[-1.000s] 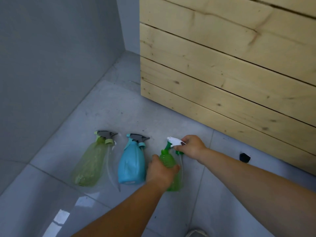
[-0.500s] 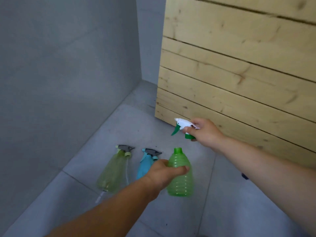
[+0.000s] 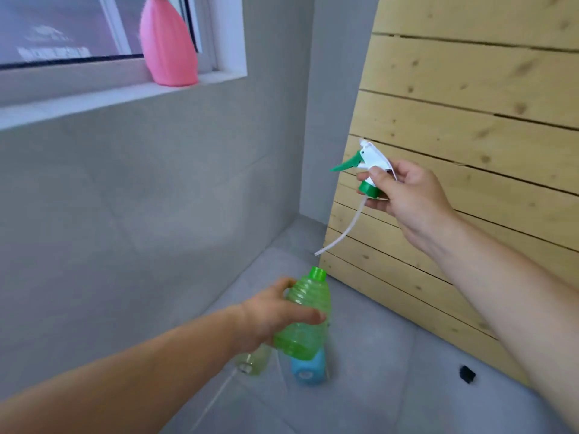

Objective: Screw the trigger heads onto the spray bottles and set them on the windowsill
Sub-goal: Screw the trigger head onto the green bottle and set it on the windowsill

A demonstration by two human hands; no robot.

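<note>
My left hand (image 3: 269, 314) grips a ribbed green bottle (image 3: 305, 317) in the air, its open neck pointing up. Higher and to the right, my right hand (image 3: 407, 195) holds a white trigger head (image 3: 371, 170) with a green lever and green collar; its thin dip tube hangs down-left, its tip apart from the bottle's neck. A pink bottle (image 3: 167, 45) stands on the white windowsill (image 3: 94, 97) at upper left. Below the green bottle, a blue bottle (image 3: 308, 369) and a pale yellow-green bottle (image 3: 252, 361) lie on the floor, mostly hidden.
A grey wall runs below the windowsill on the left. A wooden plank wall (image 3: 470, 120) fills the right side. The floor is grey tile, with a small black object (image 3: 467, 374) lying near the planks.
Both hands have risen from the floor, carrying the green bottle and the trigger head apart from each other. The view has tilted up, bringing the windowsill and pink bottle into sight.
</note>
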